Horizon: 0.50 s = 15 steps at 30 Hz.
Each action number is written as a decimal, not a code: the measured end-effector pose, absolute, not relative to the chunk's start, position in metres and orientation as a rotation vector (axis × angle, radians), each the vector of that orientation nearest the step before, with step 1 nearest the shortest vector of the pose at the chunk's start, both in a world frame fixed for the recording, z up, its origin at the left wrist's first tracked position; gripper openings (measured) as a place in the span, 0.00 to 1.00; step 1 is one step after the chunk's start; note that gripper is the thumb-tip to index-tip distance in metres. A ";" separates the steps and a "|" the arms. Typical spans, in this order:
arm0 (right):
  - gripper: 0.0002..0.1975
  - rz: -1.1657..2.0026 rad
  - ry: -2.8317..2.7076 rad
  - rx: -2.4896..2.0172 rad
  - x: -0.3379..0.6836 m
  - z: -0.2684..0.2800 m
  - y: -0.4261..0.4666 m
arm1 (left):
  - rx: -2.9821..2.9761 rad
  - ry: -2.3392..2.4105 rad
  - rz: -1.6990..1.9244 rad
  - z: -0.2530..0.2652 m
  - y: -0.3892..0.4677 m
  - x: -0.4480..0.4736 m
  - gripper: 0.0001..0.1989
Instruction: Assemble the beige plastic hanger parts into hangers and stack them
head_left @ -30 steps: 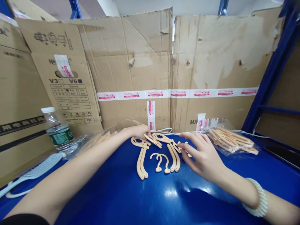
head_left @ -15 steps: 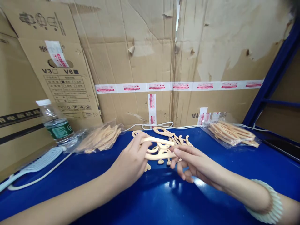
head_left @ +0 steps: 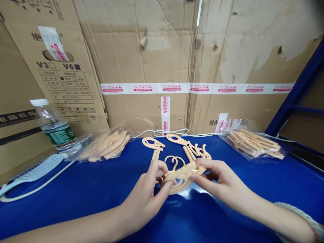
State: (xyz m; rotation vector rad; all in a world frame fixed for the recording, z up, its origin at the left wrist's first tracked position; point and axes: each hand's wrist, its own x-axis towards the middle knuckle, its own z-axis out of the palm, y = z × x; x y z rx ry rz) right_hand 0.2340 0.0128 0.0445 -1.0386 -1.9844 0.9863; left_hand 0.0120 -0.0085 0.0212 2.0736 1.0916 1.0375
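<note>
A beige plastic folding clothes hanger (head_left: 181, 172) is held between both hands over the near part of the table. My left hand (head_left: 154, 192) pinches its left end between thumb and fingers. Gripping the right end, my right hand (head_left: 215, 179) has its thumb in front and its fingers curled behind. Just beyond lies a loose hook piece (head_left: 175, 160), partly covered by the held hanger. Further back are a looped beige hanger part (head_left: 153, 143), a second looped part (head_left: 176, 138) and several small curved hook pieces (head_left: 202, 151).
A bag of beige parts (head_left: 108, 145) lies left, and another bag (head_left: 255, 143) lies right on the blue table (head_left: 96, 192). A water bottle (head_left: 57, 131) and pale blue hairbrush (head_left: 40, 170) are at far left. Behind runs a white cable (head_left: 202, 135) before cardboard (head_left: 141, 111).
The hanger has been turned and lowered toward me. My right hand has closed on its right end, and the parts behind are more exposed.
</note>
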 end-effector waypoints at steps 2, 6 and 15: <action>0.14 0.993 -1.950 -1.036 0.235 0.046 0.012 | 1.984 1.067 1.043 0.024 -0.010 0.013 0.11; 0.15 0.998 -1.800 -1.023 0.237 0.053 0.015 | 1.856 1.033 1.108 0.028 -0.009 0.012 0.08; 0.14 1.183 -1.389 -0.849 0.244 0.050 0.028 | 1.622 1.126 1.322 0.022 0.000 0.008 0.11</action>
